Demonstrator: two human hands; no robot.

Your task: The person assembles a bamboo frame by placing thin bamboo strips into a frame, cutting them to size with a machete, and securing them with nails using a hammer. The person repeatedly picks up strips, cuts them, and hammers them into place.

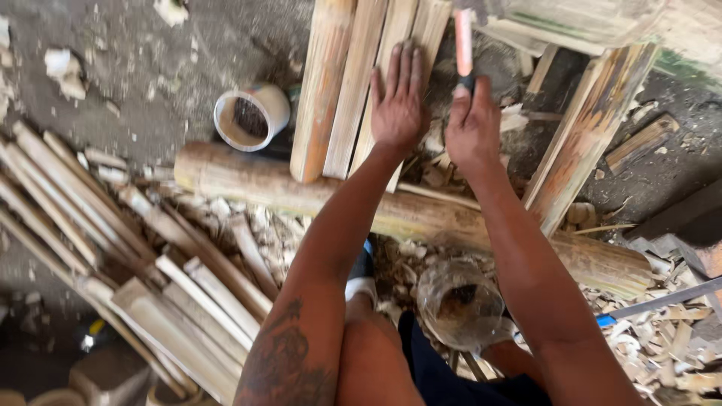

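Bamboo slats, 4 split pale-tan strips (368, 83), leaned on a thick round bamboo log (248, 180). Left hand (397, 105) lay flat and open on them; right hand (472, 128) was closed around an orange-handled tool (463, 41). Slats looked stiff, light, splintery; best gripped mid-length by the edges.

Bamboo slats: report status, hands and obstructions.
Left hand flat on bamboo slats. Right hand grips pink-handled tool. Slats rest on bamboo pole; shavings around.

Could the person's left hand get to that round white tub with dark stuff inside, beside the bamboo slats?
Probably yes. The left hand lies flat on the pale split bamboo slats, and the round white tub sits just beyond them, nothing between.
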